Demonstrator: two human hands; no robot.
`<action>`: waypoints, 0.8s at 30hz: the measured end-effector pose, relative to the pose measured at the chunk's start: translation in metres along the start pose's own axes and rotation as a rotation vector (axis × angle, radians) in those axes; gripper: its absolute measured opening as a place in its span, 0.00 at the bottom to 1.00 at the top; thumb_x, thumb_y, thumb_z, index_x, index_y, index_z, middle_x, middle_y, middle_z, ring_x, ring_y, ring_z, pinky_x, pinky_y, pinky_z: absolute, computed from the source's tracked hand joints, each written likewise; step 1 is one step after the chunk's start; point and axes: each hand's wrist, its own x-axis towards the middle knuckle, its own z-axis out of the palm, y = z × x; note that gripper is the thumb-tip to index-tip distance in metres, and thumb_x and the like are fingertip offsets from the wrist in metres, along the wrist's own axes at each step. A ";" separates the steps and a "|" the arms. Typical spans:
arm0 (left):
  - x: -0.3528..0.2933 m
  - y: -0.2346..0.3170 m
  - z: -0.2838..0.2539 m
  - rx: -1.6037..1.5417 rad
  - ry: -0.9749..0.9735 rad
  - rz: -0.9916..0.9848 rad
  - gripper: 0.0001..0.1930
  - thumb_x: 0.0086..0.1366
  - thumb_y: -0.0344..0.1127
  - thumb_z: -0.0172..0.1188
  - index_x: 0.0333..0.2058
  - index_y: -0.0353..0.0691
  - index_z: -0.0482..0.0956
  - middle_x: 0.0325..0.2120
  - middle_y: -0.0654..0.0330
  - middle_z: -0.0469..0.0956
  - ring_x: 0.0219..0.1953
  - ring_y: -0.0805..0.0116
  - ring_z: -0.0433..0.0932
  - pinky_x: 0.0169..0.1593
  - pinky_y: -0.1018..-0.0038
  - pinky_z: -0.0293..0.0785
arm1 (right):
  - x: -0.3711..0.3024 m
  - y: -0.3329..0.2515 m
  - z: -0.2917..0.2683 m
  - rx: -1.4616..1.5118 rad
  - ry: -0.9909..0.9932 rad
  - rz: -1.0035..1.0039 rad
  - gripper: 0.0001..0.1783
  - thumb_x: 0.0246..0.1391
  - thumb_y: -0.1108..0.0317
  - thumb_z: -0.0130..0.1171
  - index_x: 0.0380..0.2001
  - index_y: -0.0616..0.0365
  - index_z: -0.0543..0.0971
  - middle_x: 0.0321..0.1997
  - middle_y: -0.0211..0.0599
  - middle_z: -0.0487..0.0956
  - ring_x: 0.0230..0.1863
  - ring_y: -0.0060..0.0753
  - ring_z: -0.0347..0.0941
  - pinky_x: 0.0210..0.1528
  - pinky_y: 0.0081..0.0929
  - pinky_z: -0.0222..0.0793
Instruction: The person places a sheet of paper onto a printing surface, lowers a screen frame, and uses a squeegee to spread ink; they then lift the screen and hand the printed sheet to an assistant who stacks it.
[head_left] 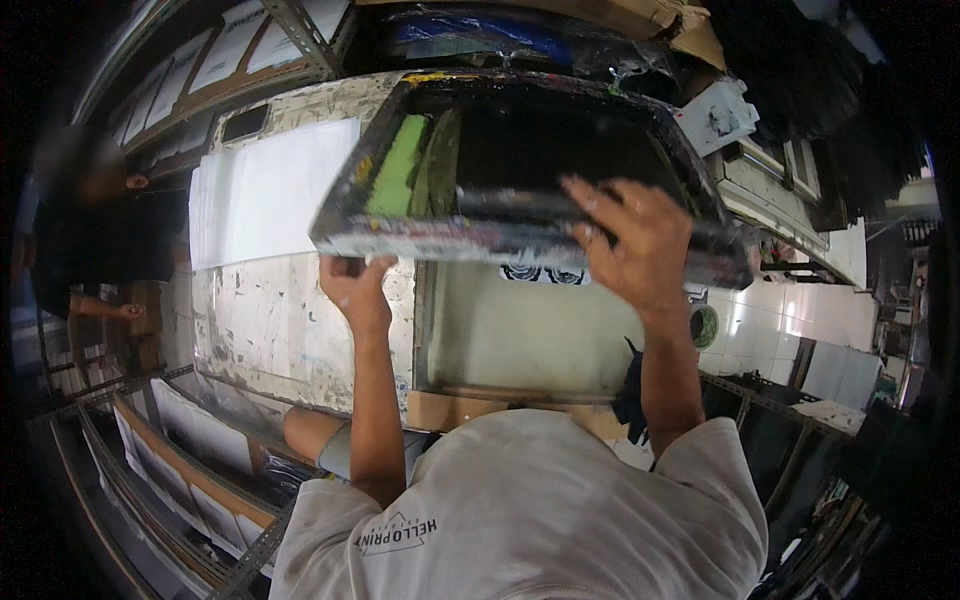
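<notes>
A dark, ink-stained screen printing frame (pixel 470 245) is tilted up, its near edge raised off the pale printing table (pixel 520 330). Green ink (pixel 398 165) coats the left part inside it. My left hand (pixel 357 295) is at the near left corner, fingers closed at its lower edge and partly hidden. Over the near rail, toward the right, lies my right hand (pixel 640 240), with fingers reaching inside and the thumb by the outer face. A dark bar (pixel 510 203) is beside its fingertips, too blurred to name. Below the frame, a strip of white print with black round designs (pixel 545 273) shows.
White sheets (pixel 275 190) lie stacked on the paint-flecked surface (pixel 300 320) at left. Another person (pixel 100 230) stands beyond it. Racks with boards (pixel 190 450) fill the lower left. A white box (pixel 718 115) stands by the frame's far right corner.
</notes>
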 end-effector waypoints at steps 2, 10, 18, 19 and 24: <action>-0.019 -0.032 -0.030 0.054 -0.055 -0.024 0.39 0.40 0.16 0.75 0.56 0.30 0.71 0.47 0.54 0.80 0.49 0.64 0.79 0.55 0.69 0.75 | -0.021 0.000 0.015 0.090 -0.071 0.100 0.24 0.47 0.60 0.70 0.51 0.40 0.85 0.34 0.40 0.81 0.29 0.41 0.76 0.32 0.40 0.71; -0.050 -0.114 -0.074 0.734 -0.060 0.357 0.48 0.34 0.30 0.83 0.59 0.36 0.72 0.62 0.51 0.68 0.62 0.53 0.67 0.66 0.60 0.65 | -0.103 0.023 0.111 0.111 -0.452 0.205 0.33 0.50 0.65 0.68 0.63 0.42 0.76 0.44 0.47 0.82 0.42 0.50 0.77 0.49 0.49 0.65; -0.053 -0.110 -0.077 0.751 -0.082 0.267 0.47 0.37 0.38 0.83 0.60 0.38 0.74 0.64 0.51 0.65 0.65 0.49 0.60 0.67 0.55 0.61 | -0.058 0.061 0.155 -0.015 -0.394 0.204 0.40 0.36 0.70 0.72 0.60 0.46 0.76 0.47 0.38 0.72 0.53 0.41 0.65 0.58 0.47 0.51; -0.054 -0.111 -0.077 0.731 -0.078 0.263 0.46 0.38 0.39 0.83 0.60 0.38 0.74 0.64 0.51 0.64 0.65 0.49 0.60 0.67 0.55 0.61 | -0.043 0.075 0.162 -0.019 -0.366 0.194 0.40 0.36 0.70 0.72 0.60 0.46 0.77 0.47 0.38 0.73 0.53 0.41 0.65 0.58 0.47 0.51; -0.052 -0.115 -0.082 0.689 -0.086 0.253 0.48 0.39 0.46 0.82 0.61 0.39 0.73 0.64 0.49 0.62 0.65 0.48 0.61 0.67 0.55 0.61 | 0.027 0.143 0.204 -0.057 -0.231 0.135 0.40 0.37 0.70 0.72 0.60 0.44 0.77 0.45 0.37 0.74 0.52 0.40 0.66 0.56 0.45 0.51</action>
